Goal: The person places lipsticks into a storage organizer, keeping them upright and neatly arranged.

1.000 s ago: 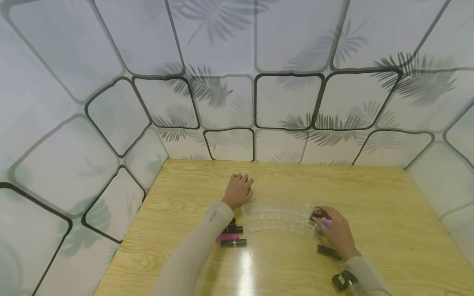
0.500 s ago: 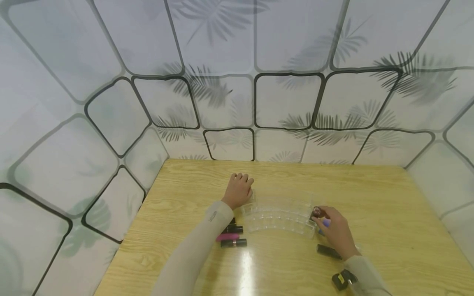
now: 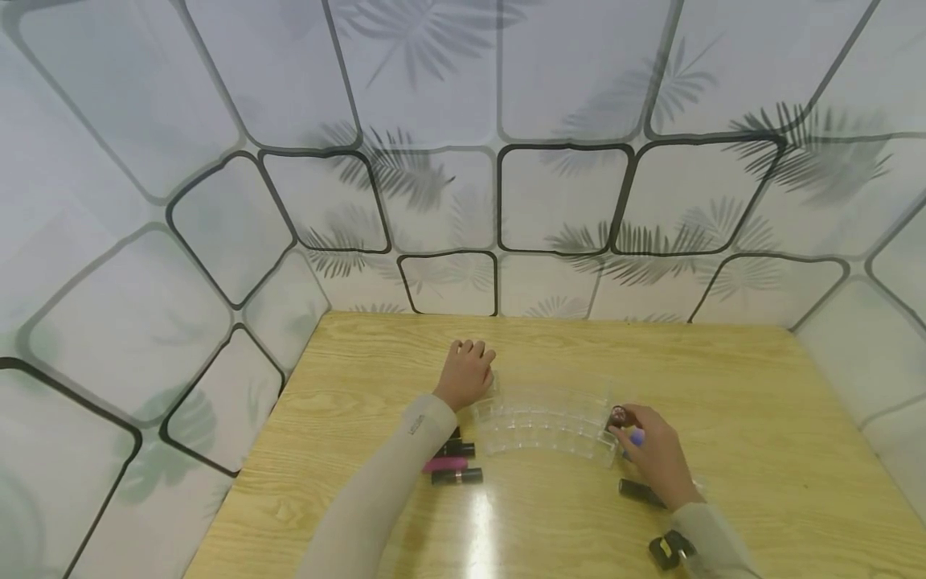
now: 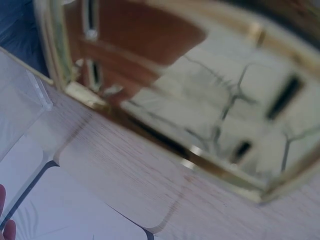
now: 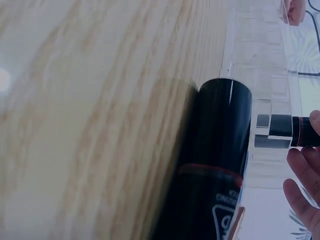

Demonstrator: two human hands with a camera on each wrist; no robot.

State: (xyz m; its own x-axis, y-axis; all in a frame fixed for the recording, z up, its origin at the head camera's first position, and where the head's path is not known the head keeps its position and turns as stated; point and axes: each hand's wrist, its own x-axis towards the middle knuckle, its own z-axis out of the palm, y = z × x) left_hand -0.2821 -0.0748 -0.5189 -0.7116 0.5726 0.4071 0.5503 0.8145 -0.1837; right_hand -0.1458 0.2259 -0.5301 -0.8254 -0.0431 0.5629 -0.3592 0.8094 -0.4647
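A clear tiered organizer with small compartments stands on the table. My left hand grips its back left corner. At the right end, my right hand pinches a dark lipstick tube between thumb and fingertips. The right wrist view shows this black tube with a red ring, its far end inside a clear compartment and its near end in the fingers. Beside the right hand lies a purple-topped item, partly covered by the hand. A blurred gold-framed shiny surface fills much of the left wrist view.
Left of the organizer lie a pink tube, a black tube with a silvery band and other dark tubes. On the right are a black tube and a black item by the sleeve. A patterned wall borders the table's back.
The right hand dips very slightly with the lipstick tube at the same compartment. The left hand and organizer stay in place.
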